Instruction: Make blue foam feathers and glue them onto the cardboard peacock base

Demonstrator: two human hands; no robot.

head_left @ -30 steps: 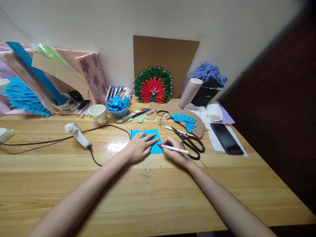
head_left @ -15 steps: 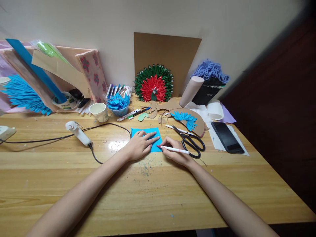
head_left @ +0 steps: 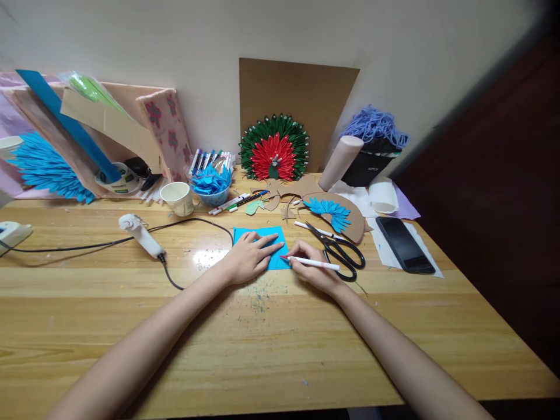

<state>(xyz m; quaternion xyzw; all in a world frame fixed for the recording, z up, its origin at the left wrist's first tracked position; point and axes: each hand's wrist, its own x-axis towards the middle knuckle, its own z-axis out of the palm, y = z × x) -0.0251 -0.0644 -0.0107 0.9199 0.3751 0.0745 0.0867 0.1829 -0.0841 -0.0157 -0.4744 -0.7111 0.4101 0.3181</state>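
Observation:
A blue sheet of paper [head_left: 276, 232] lies on the wooden table. Across its middle my left hand [head_left: 248, 256] rests flat, fingers spread, pressing on it. My right hand [head_left: 312, 267] pinches a white marker pen [head_left: 317, 263] with a red tip; the tip touches or nearly touches the paper near its right edge, where a short dark line shows. Just beyond my right hand lie black-handled scissors [head_left: 345, 251], blades apart. Behind them is a curved piece of cardboard [head_left: 356, 217] with blue paper petals [head_left: 330, 213] on it.
A white glue gun [head_left: 142, 236] with a black cord lies at left. Further back stand a paper cup [head_left: 177, 199], a bowl of blue paper pieces [head_left: 213, 185] and a red-and-green peacock craft [head_left: 273, 149] against brown cardboard [head_left: 297, 93]. A phone [head_left: 405, 245] lies at right.
The marker tip has shifted slightly on the paper, and a short line shows beside it. My left hand keeps its place on the sheet. The whole view has moved a little.

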